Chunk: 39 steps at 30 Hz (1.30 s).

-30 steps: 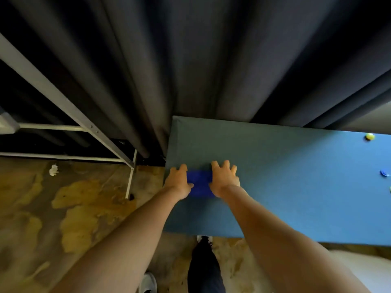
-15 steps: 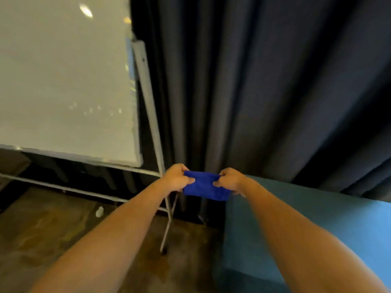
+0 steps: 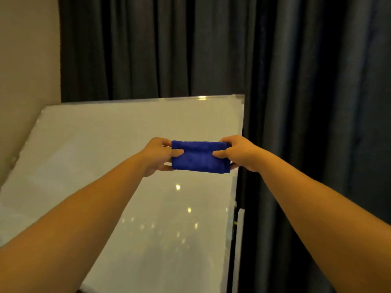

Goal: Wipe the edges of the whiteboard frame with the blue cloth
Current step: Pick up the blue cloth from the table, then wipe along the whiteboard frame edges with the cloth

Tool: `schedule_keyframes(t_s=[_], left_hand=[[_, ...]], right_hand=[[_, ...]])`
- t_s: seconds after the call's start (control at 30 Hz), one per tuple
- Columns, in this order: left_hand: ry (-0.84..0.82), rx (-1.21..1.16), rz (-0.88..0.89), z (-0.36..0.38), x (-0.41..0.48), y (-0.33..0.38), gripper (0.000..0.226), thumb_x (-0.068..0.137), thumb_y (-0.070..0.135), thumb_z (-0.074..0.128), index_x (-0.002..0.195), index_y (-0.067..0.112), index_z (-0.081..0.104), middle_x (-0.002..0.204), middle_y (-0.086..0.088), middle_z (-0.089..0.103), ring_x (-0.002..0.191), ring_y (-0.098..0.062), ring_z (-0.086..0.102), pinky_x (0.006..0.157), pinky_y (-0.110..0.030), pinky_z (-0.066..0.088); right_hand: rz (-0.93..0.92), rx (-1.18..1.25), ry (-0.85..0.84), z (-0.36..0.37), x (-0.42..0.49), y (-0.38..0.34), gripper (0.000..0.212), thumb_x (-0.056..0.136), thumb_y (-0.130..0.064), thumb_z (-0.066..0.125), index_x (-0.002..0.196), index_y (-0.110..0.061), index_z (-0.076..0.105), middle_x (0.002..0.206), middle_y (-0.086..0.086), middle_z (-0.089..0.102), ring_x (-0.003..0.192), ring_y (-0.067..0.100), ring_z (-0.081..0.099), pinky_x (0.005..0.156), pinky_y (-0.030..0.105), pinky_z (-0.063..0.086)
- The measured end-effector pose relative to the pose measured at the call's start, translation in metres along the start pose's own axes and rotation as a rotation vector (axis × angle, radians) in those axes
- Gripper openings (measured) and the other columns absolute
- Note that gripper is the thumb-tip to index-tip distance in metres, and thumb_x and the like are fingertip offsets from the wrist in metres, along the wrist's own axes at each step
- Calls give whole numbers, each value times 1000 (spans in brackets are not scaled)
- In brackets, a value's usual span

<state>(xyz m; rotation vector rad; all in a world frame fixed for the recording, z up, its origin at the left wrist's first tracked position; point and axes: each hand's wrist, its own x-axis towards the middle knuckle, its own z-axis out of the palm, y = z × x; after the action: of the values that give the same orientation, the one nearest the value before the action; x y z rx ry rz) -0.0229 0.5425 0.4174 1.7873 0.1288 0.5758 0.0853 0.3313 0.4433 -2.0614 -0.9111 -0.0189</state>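
A folded blue cloth (image 3: pixel 200 156) is held up in the air between both hands, in front of the whiteboard (image 3: pixel 118 157). My left hand (image 3: pixel 159 155) pinches its left end and my right hand (image 3: pixel 238 152) pinches its right end, thumbs on the near face. The whiteboard is a large white panel leaning back, its top frame edge (image 3: pixel 148 99) running across the middle of the view and its right frame edge (image 3: pixel 240 144) just behind my right hand. The cloth does not touch the frame.
Dark grey curtains (image 3: pixel 306 102) hang behind and to the right of the board. A beige wall (image 3: pixel 27 60) stands at the left. A pale upright of the board's stand (image 3: pixel 238 250) shows beside the board's lower right edge.
The cloth was lifted off the blue table and raised with both hands. The view swung up and left from the table and floor to the whiteboard's upper right part.
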Motion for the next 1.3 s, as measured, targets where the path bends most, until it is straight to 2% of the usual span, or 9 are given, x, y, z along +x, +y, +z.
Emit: schedule_keyframes(t_s=[0.27, 0.33, 0.47, 0.6, 0.67, 0.83, 1.1, 1.17, 1.3], left_hand=[[62, 39, 202, -94, 160, 42, 29, 87, 13, 70, 114, 13, 61, 110, -9, 70, 99, -26, 69, 76, -39, 60], [84, 37, 240, -114, 193, 46, 27, 87, 12, 70, 112, 11, 62, 109, -11, 71, 98, -27, 70, 79, -42, 60], [155, 21, 343, -148, 244, 50, 20, 87, 10, 70, 106, 12, 63, 105, -10, 71, 92, -23, 71, 69, -36, 61], [245, 41, 379, -172, 291, 49, 20, 87, 10, 70, 100, 17, 58, 102, -8, 68, 91, -22, 69, 64, -32, 60], [269, 48, 385, -180, 314, 44, 23, 86, 8, 70, 101, 18, 56, 104, -9, 67, 95, -25, 68, 69, -36, 60], [304, 64, 432, -204, 364, 28, 33, 84, 7, 72, 110, 14, 52, 109, -14, 66, 101, -30, 66, 85, -50, 58], [254, 127, 503, -246, 441, 23, 34, 85, 10, 72, 112, 17, 51, 110, -12, 65, 102, -27, 65, 87, -45, 58], [249, 142, 509, -257, 457, 19, 33, 85, 11, 71, 111, 17, 51, 109, -11, 65, 101, -27, 65, 84, -41, 58], [236, 184, 532, -280, 492, -4, 32, 85, 13, 73, 106, 21, 50, 101, -5, 64, 90, -18, 62, 60, -23, 48]], right_hand=[[-178, -97, 152, -4, 166, -75, 15, 92, -18, 68, 105, -21, 62, 100, 2, 67, 89, 19, 66, 61, 30, 61], [-218, -130, 193, 0, 204, -91, 13, 92, -16, 67, 103, -19, 63, 100, 5, 68, 90, 23, 67, 63, 34, 62], [-308, -191, 296, 16, 259, -116, 13, 92, -15, 65, 105, -17, 64, 102, 9, 67, 93, 27, 65, 74, 43, 61], [-367, -308, 427, 39, 307, -127, 11, 93, -15, 62, 103, -19, 62, 104, 7, 65, 91, 22, 61, 65, 30, 52], [-383, -353, 481, 50, 332, -127, 13, 94, -15, 61, 106, -18, 61, 105, 6, 64, 91, 21, 59, 66, 28, 47], [-378, -505, 606, 78, 380, -124, 14, 97, -19, 58, 111, -19, 60, 105, 5, 63, 91, 22, 59, 78, 40, 55], [-300, -634, 660, 97, 455, -146, 13, 97, -20, 57, 110, -19, 59, 104, 5, 64, 88, 23, 59, 72, 37, 53], [-264, -644, 656, 104, 472, -151, 13, 97, -21, 57, 109, -19, 59, 104, 6, 63, 87, 23, 59, 71, 38, 54], [-162, -662, 643, 132, 505, -149, 18, 95, -23, 59, 113, -20, 59, 107, 7, 63, 93, 25, 61, 79, 42, 57]])
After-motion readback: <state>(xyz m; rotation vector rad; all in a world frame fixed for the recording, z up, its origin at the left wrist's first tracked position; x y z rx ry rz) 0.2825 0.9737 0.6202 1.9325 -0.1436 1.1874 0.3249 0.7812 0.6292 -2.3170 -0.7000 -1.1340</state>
